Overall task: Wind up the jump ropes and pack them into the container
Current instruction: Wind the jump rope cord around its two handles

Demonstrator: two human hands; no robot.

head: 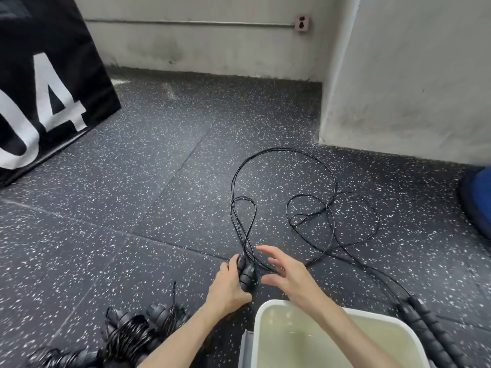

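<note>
My left hand [228, 284] grips the two black ribbed handles [246, 273] of a jump rope, held together just above the speckled floor. Its thin black cord [237, 181] runs away from the handles in a small loop and a large loop across the floor. My right hand [285, 272] hovers beside the handles with fingers spread, holding nothing. A second rope lies tangled in loops [332, 219] to the right, its two handles [425, 328] lying side by side near the white container [265, 341], whose inside looks bare.
Several wound-up ropes [132, 333] sit in a heap at the lower left. A black banner [45, 83] with white digits leans at the left. Grey walls [398, 75] close off the back and right, and a blue object [478, 197] lies at the right edge.
</note>
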